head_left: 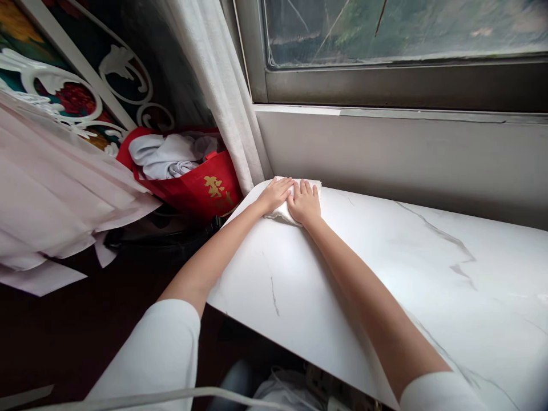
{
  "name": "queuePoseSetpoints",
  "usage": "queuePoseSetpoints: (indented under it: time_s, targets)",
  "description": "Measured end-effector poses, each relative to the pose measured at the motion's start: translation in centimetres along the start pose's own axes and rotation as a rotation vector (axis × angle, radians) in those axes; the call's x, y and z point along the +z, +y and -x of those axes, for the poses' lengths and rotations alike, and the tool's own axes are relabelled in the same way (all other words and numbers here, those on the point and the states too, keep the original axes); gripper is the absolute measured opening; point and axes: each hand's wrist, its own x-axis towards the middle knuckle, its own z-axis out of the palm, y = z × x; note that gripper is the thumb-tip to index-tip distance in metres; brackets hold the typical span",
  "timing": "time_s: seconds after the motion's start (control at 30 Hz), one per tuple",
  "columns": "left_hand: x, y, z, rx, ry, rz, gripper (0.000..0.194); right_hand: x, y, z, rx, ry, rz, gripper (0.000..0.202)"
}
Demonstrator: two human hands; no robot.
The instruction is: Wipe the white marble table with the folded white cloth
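Note:
Both hands press on a folded white cloth (282, 213) at the far left corner of a white marble-patterned tabletop (342, 262). My left hand (275, 194) lies flat on the cloth's left part, its fingers stretched toward the right. Beside it, my right hand (305, 203) rests palm down with its fingers extended forward over the cloth. The fingertips of the left hand meet the right hand's edge. Parts of the cloth are hidden under the palms.
A red bag (192, 188) stuffed with pale fabric stands left of the table, below a light curtain (214, 74). Pink sheer fabric (55, 188) hangs farther left. A wall and a window frame (385, 88) border the far side. A pale cable (171, 395) crosses the near edge.

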Motion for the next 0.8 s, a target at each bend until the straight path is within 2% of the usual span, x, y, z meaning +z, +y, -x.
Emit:
queuePoseSetpoints:
  time_s: [0.13,0.3,0.57,0.7,0.8]
  targets:
    - [-0.3,2.7,3.5,-0.009,0.043,0.012,0.048,-1.0,-0.1,3.6,-0.057,-0.018,0.002,0.056]
    - [-1.2,6.7,9.5,0.014,0.076,0.04,0.048,-2.6,-1.0,9.9,-0.103,-0.039,-0.001,0.057]
    - [-3.0,13.2,18.6,-0.013,0.051,0.079,0.052,-6.0,-1.5,19.2,-0.216,-0.218,-0.147,0.06]
    - [-3.4,15.6,21.4,0.023,0.027,0.096,0.055,-7.6,-0.9,22.6,-0.265,-0.322,-0.257,0.067]
    - [-3.5,16.1,21.7,0.04,0.009,0.098,0.056,-8.3,-0.6,23.2,-0.244,-0.402,-0.311,0.07]
